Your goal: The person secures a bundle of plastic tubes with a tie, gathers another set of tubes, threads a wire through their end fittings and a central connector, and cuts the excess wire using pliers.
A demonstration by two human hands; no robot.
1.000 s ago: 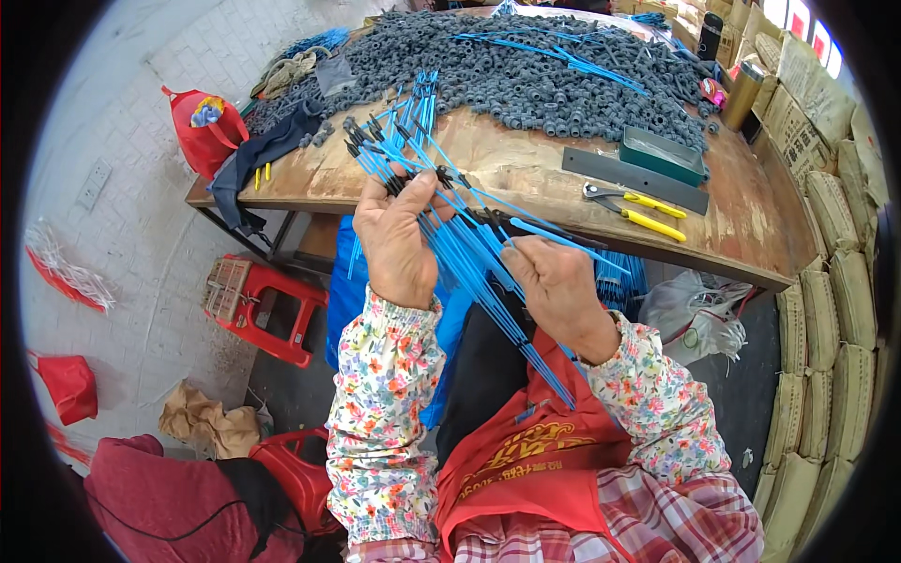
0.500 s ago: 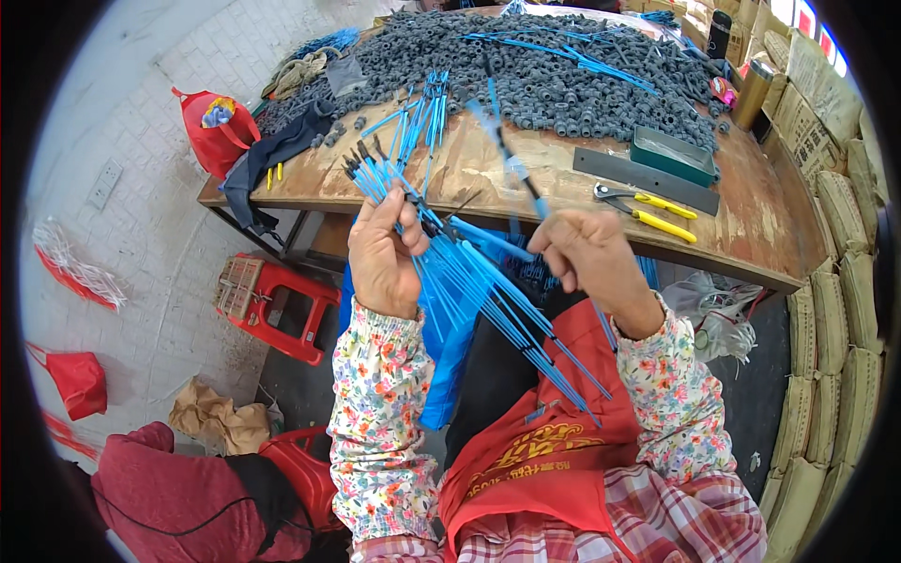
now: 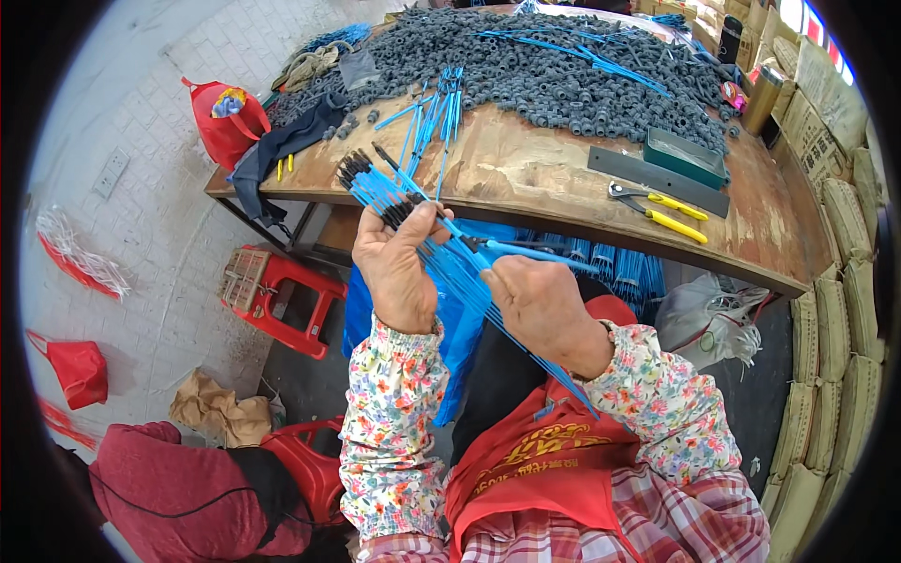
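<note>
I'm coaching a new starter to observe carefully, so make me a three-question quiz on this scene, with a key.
1. Multiple choice: what does the left hand hold?
A) a brown paper bag
B) a bundle of thin blue rods
C) a red stool

2. True or false: on the right side of the table, the yellow-handled pliers lie nearer the front edge than the green tray does.

3. Fill the gap: the large pile of small fittings toward the back of the table is mostly dark ____ in colour.

Key:
1. B
2. True
3. grey
</note>
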